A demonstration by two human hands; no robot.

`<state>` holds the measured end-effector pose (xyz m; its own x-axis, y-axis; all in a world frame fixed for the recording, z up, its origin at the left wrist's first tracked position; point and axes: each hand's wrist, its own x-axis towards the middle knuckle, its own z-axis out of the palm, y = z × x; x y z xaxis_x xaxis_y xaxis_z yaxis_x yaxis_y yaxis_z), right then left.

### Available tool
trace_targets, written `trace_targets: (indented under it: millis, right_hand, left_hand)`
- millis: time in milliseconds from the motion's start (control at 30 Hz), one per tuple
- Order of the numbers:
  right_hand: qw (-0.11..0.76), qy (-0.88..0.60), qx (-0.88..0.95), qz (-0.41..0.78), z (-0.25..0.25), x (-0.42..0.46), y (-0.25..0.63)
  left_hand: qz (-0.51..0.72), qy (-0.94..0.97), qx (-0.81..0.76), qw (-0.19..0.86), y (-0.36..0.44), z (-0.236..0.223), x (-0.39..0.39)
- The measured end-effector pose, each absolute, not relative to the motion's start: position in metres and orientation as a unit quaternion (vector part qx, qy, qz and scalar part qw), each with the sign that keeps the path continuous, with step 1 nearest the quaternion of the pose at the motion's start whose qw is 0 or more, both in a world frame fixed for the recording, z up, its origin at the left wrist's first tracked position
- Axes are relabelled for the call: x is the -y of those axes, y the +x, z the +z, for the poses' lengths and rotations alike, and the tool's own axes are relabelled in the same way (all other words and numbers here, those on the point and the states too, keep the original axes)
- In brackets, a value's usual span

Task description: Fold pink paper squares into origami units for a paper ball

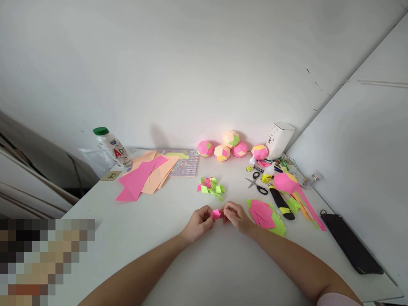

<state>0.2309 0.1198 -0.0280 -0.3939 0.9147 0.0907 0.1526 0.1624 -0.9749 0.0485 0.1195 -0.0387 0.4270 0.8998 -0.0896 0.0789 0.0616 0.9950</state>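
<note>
Between my hands is a small folded piece of pink paper point(216, 214). My left hand point(201, 221) pinches its left side between thumb and fingers. At its right edge are the closed fingertips of my right hand point(235, 216); they seem to grip it too, though the contact is partly hidden. Just beyond my hands lies a loose cluster of folded green and pink paper pieces point(211, 188). A stack of cut pink and green paper sheets point(263, 214) rests beside my right forearm.
Paper balls point(222, 152) line the wall. Scissors point(256, 183), a glue bottle point(267, 173), a black-and-yellow cutter point(281, 203) and a phone point(350, 242) are on the right. At left are pink paper sheets point(137, 178), a notebook point(188, 165) and a green-capped bottle point(113, 146).
</note>
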Motion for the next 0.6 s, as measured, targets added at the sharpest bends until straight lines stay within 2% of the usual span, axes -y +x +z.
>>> trace_targets:
  millis: [233, 600]
  right_hand:
    - [0.357, -0.403, 0.686, 0.489, -0.031, -0.119, 0.227]
    - [0.346, -0.410, 0.723, 0.436, -0.038, -0.121, 0.225]
  left_hand:
    - [0.350, 0.622, -0.425, 0.557, 0.048, -0.046, -0.120]
    - [0.387, 0.541, -0.402, 0.629, 0.052, -0.039, -0.120]
